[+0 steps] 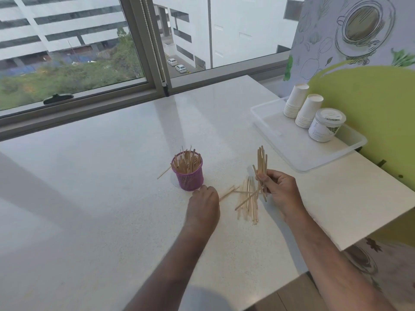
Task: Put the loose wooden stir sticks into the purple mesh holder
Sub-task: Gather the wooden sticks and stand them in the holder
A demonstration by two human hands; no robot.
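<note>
The right grip [277,187] clamps a stick bundle [261,163] (upright) right of the purple holder [189,176].

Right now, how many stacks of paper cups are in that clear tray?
2: one stack at the clear tray's far end, the second beside it, next to the lidded tub.

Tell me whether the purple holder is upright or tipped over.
Upright. The purple mesh holder stands on its base on the white table, mouth upward, sticks poking out its top.
</note>
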